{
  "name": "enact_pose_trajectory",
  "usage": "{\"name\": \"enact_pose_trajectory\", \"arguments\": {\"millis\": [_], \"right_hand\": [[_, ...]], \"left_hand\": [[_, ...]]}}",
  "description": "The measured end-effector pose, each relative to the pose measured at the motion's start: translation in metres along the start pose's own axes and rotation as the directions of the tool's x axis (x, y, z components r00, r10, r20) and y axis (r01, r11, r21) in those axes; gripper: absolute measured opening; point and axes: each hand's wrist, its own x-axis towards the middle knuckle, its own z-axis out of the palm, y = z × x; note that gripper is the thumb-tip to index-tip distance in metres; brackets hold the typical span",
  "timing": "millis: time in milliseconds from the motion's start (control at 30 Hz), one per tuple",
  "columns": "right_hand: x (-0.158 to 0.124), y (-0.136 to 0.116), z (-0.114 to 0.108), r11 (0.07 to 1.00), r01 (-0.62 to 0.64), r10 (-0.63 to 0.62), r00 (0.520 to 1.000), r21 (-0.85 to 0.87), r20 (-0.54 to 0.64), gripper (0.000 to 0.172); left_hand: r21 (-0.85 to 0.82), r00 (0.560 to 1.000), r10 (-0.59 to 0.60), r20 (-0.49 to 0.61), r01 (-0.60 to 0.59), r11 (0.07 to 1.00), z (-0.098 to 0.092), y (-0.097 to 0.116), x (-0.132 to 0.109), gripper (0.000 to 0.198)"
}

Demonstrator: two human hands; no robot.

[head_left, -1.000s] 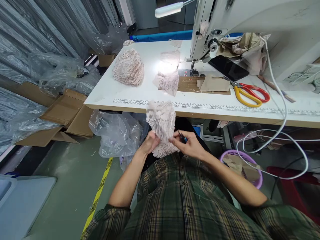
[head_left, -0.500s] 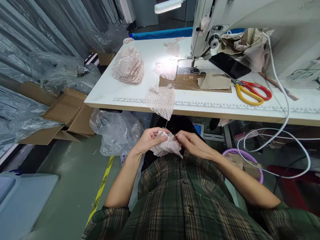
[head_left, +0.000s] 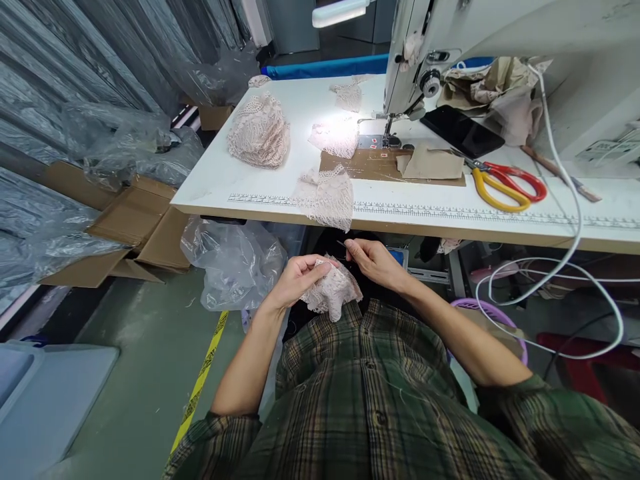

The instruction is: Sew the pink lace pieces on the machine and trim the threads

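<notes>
Just below frame center, left hand (head_left: 299, 279) pinches a bunched lace piece (head_left: 334, 293) between thumb and fingers, loose end hanging over the lap. Slightly right of that, right hand (head_left: 376, 263) grips a small tool (head_left: 342, 244), mostly hidden by the fingers, thin tip poking out near the lace piece. Above both hands, lace scrap (head_left: 330, 200) lies at the front edge of the white table (head_left: 205, 190), over the printed ruler. Upper center-left: lace pile (head_left: 259, 133). Upper right: sewing machine (head_left: 407, 67), black phone (head_left: 463, 131) and, nearer the front edge, red-and-yellow scissors (head_left: 503, 193).
</notes>
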Motion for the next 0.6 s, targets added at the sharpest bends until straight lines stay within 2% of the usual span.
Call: {"name": "enact_pose_trajectory", "arguments": {"millis": [67, 133, 233, 367, 467, 600], "right_hand": [[-0.008, 0.000, 0.002, 0.999, -0.032, 0.031, 0.999, 0.042, 0.032, 0.058], [-0.017, -0.001, 0.003, 0.994, -0.063, 0.052, 0.992, 0.094, 0.114, 0.058], [-0.023, -0.008, 0.004, 0.990, -0.066, 0.040, 0.980, 0.125, 0.196, 0.058], [-0.019, -0.014, 0.004, 0.995, -0.040, 0.020, 0.976, 0.087, 0.217, 0.055], [-0.016, -0.012, 0.007, 0.998, -0.040, 0.031, 0.982, 0.044, 0.184, 0.053], [-0.026, -0.002, 0.018, 0.980, -0.077, 0.049, 0.987, 0.184, 0.151, 0.047]], "left_hand": [[-0.013, 1.000, 0.005, 0.006, -0.005, 1.000, 0.000, 0.000, 0.001, 0.035], [-0.025, 1.000, 0.007, 0.020, -0.007, 1.000, 0.000, 0.000, 0.001, 0.034], [-0.033, 0.999, 0.004, 0.043, -0.002, 0.999, 0.001, 0.000, 0.001, 0.033], [-0.006, 0.998, -0.019, 0.064, 0.019, 1.000, 0.002, 0.001, 0.000, 0.036], [0.009, 0.996, -0.034, 0.079, 0.033, 0.999, 0.002, 0.001, -0.001, 0.035], [-0.001, 0.997, -0.024, 0.078, 0.024, 1.000, 0.001, -0.003, -0.001, 0.036]]}}
